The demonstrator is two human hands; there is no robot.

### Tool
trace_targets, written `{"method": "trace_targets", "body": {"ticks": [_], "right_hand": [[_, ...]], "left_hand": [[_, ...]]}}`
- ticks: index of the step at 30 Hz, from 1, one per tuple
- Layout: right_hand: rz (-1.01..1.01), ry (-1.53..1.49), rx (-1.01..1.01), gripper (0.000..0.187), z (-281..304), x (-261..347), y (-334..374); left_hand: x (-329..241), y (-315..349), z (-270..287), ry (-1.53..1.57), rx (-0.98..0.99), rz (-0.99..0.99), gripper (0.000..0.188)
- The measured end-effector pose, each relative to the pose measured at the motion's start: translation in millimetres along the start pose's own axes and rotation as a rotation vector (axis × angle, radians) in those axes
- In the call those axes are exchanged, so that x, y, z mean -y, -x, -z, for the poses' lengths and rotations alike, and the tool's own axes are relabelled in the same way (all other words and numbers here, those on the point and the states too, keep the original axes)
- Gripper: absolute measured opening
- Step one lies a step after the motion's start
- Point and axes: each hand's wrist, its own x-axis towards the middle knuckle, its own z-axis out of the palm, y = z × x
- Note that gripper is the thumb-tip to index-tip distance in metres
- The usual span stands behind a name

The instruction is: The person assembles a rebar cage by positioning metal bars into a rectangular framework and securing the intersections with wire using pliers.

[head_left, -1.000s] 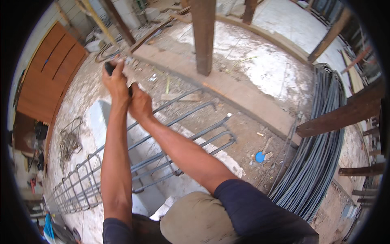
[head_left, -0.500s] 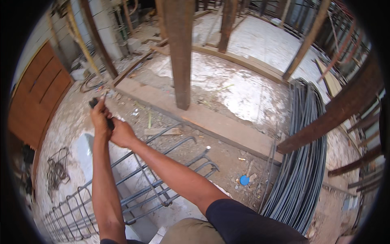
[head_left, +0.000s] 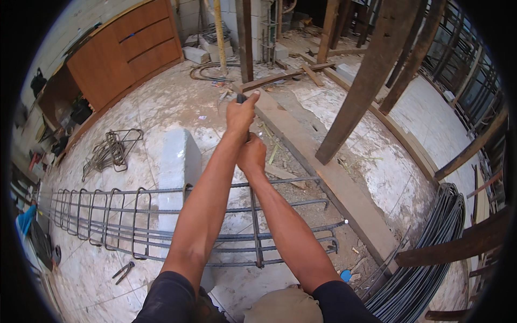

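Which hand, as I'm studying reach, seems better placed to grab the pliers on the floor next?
Probably the left hand: the pliers lie on its side, while the right hand would have to cross the left forearm.

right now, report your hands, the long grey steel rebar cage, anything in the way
Left hand and right hand closed on black handle pieces, mostly hidden. Cage under forearms. Pale rectangular block partly behind it, possibly in the way.

Dusty tiled floor (head_left: 89,288) bears bent-wire heap (head_left: 111,152), pincers (head_left: 125,272), pale block (head_left: 175,156), long plank (head_left: 301,141), bundled rods (head_left: 412,282).
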Motion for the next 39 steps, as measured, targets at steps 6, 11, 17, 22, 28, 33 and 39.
{"method": "trace_targets", "body": {"ticks": [6,11,17,22,28,33,39], "right_hand": [[0.046,0.074,-0.058,0.038,4,15,11],[0.185,0.105,0.174,0.047,14,11,-2],[0.187,-0.030,0.194,0.044,4,-11,-5],[0.213,-0.061,0.125,0.042,3,-6,1],[0.194,-0.083,0.035,0.039,1,-4,5],[0.206,-0.115,0.007,0.036,-1,-3,6],[0.051,-0.014,-0.266,0.043,-4,-3,5]], "left_hand": [[-8,-1,6,0.085,-0.003,0.007,0.049],[-9,-6,33,0.296,0.168,0.090,0.041],[-8,1,38,0.328,0.196,0.092,0.038],[-12,2,37,0.319,0.165,0.110,0.037],[-18,8,31,0.316,0.221,0.109,0.039],[-24,11,30,0.262,0.171,0.088,0.041],[-22,14,41,0.056,0.217,-0.164,0.091]]}}
